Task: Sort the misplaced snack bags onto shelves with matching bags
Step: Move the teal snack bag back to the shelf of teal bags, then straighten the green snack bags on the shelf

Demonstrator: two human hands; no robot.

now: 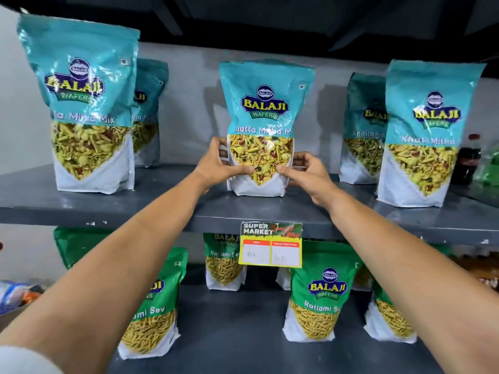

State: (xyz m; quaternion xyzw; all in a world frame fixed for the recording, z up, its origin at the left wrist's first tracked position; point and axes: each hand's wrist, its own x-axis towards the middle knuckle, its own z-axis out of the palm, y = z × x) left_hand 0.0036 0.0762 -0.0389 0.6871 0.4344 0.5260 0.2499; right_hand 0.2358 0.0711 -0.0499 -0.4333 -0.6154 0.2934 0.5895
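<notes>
Teal snack bag [263, 125] upright on upper shelf [81, 203], left hand [216, 164], right hand [307, 171] covering its edges

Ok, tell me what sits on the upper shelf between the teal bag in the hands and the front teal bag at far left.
Only bare grey shelf between the held bag and the left front bag; another teal bag stands further back. Head view.

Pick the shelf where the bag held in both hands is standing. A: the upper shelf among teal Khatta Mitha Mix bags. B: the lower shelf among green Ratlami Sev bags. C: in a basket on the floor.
A: the teal bag held by the left hand and the right hand stands on the upper shelf.
</notes>
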